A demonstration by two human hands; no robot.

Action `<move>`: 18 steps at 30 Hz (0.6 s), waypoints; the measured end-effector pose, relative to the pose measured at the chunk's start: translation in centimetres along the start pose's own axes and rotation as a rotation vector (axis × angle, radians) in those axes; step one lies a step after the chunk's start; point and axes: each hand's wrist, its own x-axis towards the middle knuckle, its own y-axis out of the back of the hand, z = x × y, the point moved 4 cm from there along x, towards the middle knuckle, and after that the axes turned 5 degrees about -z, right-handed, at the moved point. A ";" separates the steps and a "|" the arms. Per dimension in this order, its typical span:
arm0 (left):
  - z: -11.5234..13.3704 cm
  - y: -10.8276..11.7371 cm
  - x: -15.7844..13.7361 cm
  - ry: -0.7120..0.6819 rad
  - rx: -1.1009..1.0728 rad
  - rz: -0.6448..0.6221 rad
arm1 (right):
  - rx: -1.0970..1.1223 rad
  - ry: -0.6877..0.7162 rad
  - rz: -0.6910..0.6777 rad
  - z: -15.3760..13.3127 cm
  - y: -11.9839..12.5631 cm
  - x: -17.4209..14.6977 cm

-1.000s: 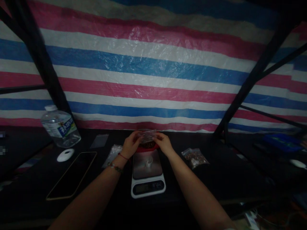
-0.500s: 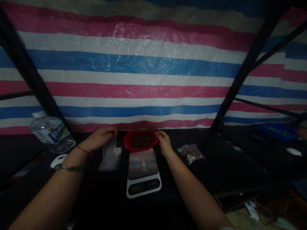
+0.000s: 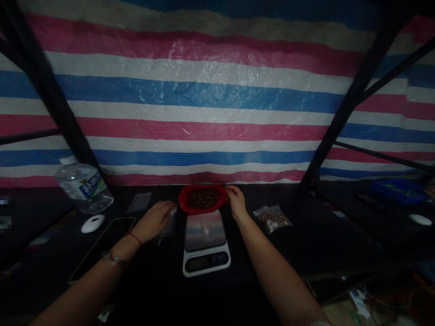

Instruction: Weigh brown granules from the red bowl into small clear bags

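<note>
A red bowl (image 3: 184,199) of dark brown bits stands at the back of a dark table, just behind a white kitchen scale (image 3: 205,244) with a small clear cup (image 3: 205,227) on its platform. My right hand (image 3: 235,202) touches the bowl's right rim with its fingers curled. My left hand (image 3: 154,220) lies palm down on a clear plastic bag (image 3: 169,226) left of the scale. A filled clear bag (image 3: 272,218) lies to the right of my right forearm.
A water bottle (image 3: 83,185) stands at the back left, with a white round object (image 3: 92,222) and a dark phone (image 3: 102,246) in front of it. An empty flat bag (image 3: 139,202) lies behind my left hand. A striped tarp (image 3: 210,99) and black frame bars (image 3: 343,117) close off the back.
My hands were together holding a clear bag over the bowl. My left hand carried the bag away to the left and lowered it onto the table; my right hand stayed by the bowl's rim.
</note>
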 end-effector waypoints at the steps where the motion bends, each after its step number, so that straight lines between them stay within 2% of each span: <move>1: 0.1 -0.2 -0.3 0.000 0.005 -0.006 | -0.006 -0.001 0.007 0.0 0.0 0.0; 5: -1.0 -1.0 -1.0 0.045 0.041 -0.060 | -0.019 0.000 0.017 0.0 -0.1 -0.1; 10: -3.0 -2.0 0.3 0.074 -0.013 -0.127 | 0.007 -0.033 0.002 0.3 -0.2 0.0; 18: -2.1 -2.2 1.9 -0.016 -0.092 -0.188 | 0.028 -0.060 -0.002 0.5 0.0 0.1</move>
